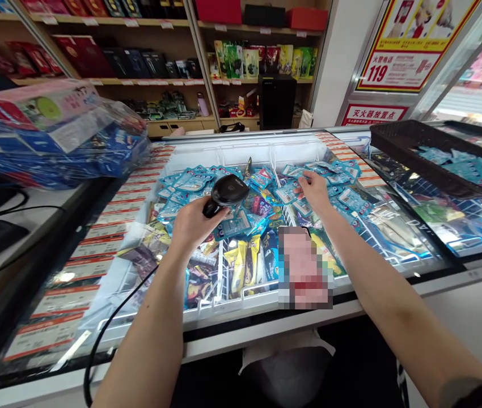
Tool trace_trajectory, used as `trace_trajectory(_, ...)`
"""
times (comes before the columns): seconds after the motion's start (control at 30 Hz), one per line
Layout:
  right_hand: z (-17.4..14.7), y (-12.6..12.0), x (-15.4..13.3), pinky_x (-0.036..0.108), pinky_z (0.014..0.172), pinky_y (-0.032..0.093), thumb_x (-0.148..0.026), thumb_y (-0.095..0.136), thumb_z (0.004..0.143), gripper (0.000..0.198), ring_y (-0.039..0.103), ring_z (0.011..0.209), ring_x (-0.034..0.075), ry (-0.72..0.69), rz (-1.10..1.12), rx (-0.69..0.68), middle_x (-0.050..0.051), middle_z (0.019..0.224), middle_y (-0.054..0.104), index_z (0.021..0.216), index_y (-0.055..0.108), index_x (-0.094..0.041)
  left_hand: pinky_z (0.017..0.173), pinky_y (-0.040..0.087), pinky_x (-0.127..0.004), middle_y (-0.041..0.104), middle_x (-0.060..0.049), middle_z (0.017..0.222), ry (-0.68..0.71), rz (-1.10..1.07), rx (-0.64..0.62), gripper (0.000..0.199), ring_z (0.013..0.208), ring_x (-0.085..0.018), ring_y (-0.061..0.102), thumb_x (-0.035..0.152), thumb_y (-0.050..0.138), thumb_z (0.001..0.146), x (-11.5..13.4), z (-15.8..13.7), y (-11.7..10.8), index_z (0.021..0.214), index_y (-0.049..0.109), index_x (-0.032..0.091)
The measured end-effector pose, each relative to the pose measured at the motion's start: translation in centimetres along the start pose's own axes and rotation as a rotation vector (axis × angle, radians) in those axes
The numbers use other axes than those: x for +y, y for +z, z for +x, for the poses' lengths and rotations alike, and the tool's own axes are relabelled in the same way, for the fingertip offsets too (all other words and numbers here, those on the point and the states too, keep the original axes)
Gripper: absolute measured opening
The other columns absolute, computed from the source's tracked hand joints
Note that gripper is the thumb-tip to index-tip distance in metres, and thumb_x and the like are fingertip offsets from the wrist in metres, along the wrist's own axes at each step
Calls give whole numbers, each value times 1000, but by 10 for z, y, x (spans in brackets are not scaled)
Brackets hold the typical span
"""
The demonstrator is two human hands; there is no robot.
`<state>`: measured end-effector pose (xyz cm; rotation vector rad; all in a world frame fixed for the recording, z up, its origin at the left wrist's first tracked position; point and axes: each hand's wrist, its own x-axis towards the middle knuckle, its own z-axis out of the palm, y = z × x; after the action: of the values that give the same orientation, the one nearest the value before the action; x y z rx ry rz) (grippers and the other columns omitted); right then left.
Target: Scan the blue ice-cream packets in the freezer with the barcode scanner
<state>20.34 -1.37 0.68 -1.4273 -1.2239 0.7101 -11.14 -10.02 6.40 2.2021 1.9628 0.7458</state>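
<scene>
My left hand (190, 228) is wrapped round the handle of a black barcode scanner (229, 190), its head tilted toward the right. A black cord (113, 317) runs down beside my left forearm. To the right, my right hand (315, 191) pinches the edge of a blue packet (286, 194) among others like it. Many such blue packets (194, 180) lie in loose heaps on the glass of a chest freezer, on both sides of the scanner. Beneath the glass show ice creams in yellow wrappers (243, 263) and white wire baskets.
A blurred-out phone-like object (303, 266) lies at the front edge. Plastic-wrapped boxes (54, 136) stand at the left. A dark basket (394, 144) with more blue packets sits at the right. Shelves of goods (139, 82) stand behind. Price labels (83, 258) line the glass.
</scene>
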Motion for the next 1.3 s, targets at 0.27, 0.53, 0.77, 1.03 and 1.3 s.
trace_trajectory(0.27, -7, -8, -14, 46, 89, 49, -31, 55, 83, 47, 65, 92, 30, -162, -498, 43, 13, 85, 69, 124, 60, -8, 57, 30, -26, 68, -6, 77, -52, -12, 10, 49, 69, -19, 58, 59, 55, 78, -5, 2, -3, 100, 70, 18)
trace_trajectory(0.53, -6, -16, -19, 44, 87, 46, -33, 49, 88, 43, 65, 86, 29, -196, -596, 110, 12, 80, 70, 122, 60, -8, 57, 31, -27, 68, -5, 78, -97, -19, 50, 48, 69, -19, 58, 59, 56, 76, -12, 5, -2, 98, 70, 19)
trace_trajectory(0.77, -22, -1, -29, 34, 73, 47, -35, 49, 91, 30, 65, 71, 23, -353, -571, -115, 5, 69, 69, 98, 72, -19, 56, 31, -27, 68, -6, 74, -135, -25, 63, 48, 68, -20, 57, 60, 53, 78, -17, 6, -4, 97, 70, 19)
trace_trajectory(1.03, -43, 37, -50, 30, 77, 45, -46, 58, 89, 31, 64, 86, 20, -508, -549, -643, 6, 92, 71, 95, 75, -20, 56, 31, -27, 68, -6, 76, -129, -47, 90, 47, 67, -19, 58, 62, 53, 78, -25, 7, -4, 92, 69, 20)
trace_trajectory(1.3, -77, 78, -81, 45, 94, 39, -73, 70, 63, 75, 50, 112, 33, -598, -803, -651, 16, 118, 58, 115, 66, -18, 57, 33, -27, 69, -7, 78, -125, -70, 91, 48, 69, -21, 60, 62, 52, 79, -27, 6, -5, 94, 69, 19)
